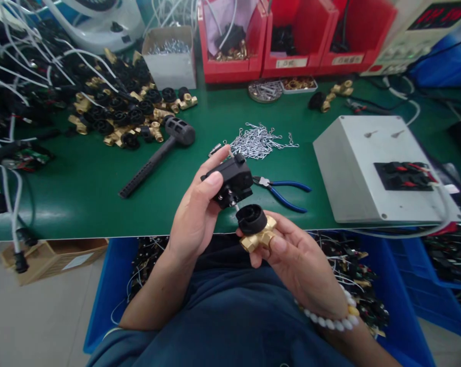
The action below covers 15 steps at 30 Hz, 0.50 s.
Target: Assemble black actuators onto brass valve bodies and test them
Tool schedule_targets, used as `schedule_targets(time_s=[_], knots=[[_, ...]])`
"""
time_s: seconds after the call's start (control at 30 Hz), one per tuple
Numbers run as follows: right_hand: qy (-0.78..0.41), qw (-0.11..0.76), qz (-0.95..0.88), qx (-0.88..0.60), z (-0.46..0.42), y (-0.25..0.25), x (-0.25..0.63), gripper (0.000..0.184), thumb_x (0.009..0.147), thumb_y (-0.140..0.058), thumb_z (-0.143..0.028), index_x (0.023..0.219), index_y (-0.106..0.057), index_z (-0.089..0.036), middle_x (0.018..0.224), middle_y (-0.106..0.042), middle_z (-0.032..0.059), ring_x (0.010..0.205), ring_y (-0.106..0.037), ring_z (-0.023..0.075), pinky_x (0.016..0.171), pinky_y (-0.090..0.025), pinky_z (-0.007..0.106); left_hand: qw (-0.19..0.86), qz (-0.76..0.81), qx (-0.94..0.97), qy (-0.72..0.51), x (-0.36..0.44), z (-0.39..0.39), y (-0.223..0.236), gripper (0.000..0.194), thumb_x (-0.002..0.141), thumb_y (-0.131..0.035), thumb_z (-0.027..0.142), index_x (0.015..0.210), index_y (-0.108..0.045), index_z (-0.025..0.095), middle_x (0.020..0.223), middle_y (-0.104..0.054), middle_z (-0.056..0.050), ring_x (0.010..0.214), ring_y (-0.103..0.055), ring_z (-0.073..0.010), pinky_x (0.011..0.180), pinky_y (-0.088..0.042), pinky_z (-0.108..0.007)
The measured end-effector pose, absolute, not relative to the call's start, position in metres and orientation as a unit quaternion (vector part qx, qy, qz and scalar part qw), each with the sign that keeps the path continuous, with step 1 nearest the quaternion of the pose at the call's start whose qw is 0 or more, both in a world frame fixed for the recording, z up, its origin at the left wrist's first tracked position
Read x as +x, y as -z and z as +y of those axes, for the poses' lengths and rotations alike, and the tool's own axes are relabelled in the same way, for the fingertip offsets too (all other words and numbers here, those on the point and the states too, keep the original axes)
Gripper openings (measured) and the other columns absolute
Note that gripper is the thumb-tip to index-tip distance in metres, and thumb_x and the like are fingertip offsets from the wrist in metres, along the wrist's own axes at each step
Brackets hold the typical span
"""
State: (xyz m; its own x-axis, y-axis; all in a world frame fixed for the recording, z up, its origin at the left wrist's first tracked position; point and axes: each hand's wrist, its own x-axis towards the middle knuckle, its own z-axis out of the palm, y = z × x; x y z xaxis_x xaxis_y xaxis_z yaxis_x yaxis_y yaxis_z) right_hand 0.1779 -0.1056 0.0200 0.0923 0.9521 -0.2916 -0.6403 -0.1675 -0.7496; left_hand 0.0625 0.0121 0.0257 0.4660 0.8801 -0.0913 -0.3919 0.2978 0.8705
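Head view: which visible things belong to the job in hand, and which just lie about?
Job in hand:
Black boxy plastic housing, in the left hand
Brass fitting with round black collar, in the right hand

Seemingly just lying about:
Black long-handled mallet
Blue-handled metal pliers
Tan cardboard box

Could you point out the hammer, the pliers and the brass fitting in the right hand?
Hammer (157, 155): head view, on its handle.
Pliers (287, 183): head view, on the upper blue handle.
Brass fitting (258, 237): head view, on its metal body.
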Motion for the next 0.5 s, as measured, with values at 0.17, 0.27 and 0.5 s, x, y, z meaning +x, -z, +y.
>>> schedule_targets(time_s=[0.17,0.27,0.5], knots=[[-0.648,0.609,-0.192,-0.416,-0.107,-0.020,0.176,0.043,0.084,-0.077,-0.038,0.116,-0.058,-0.017,0.094,-0.073,0.0057,0.068,-0.065,0.0085,0.064,-0.053,0.019,0.730,0.299,0.446,-0.423,0.062,0.009,-0.030,0.041,0.094,-0.049,0.045,0.127,-0.061,0.024,0.130,-0.066,-0.004,0.132,-0.055,-0.0311,0.111,-0.045,-0.047],[-0.643,0.611,-0.198,-0.418,-0.108,-0.020,0.176,0.042,0.084,-0.077,-0.039,0.116,-0.059,-0.019,0.091,-0.072,0.0052,0.070,-0.065,0.0099,0.062,-0.053,0.019,0.707,0.316,0.477,-0.416,0.061,0.007,-0.029,0.045,0.096,-0.043,0.049,0.130,-0.059,0.025,0.132,-0.065,-0.005,0.132,-0.056,-0.0298,0.109,-0.049,-0.047],[-0.639,0.617,-0.187,-0.420,-0.108,-0.019,0.175,0.044,0.082,-0.078,-0.040,0.116,-0.060,-0.019,0.093,-0.072,0.0056,0.068,-0.064,0.0093,0.062,-0.052,0.019,0.597,0.304,0.602,-0.434,0.056,-0.002,-0.025,0.047,0.096,-0.048,0.048,0.140,-0.050,0.029,0.145,-0.056,-0.004,0.138,-0.049,-0.0292,0.115,-0.042,-0.045]])
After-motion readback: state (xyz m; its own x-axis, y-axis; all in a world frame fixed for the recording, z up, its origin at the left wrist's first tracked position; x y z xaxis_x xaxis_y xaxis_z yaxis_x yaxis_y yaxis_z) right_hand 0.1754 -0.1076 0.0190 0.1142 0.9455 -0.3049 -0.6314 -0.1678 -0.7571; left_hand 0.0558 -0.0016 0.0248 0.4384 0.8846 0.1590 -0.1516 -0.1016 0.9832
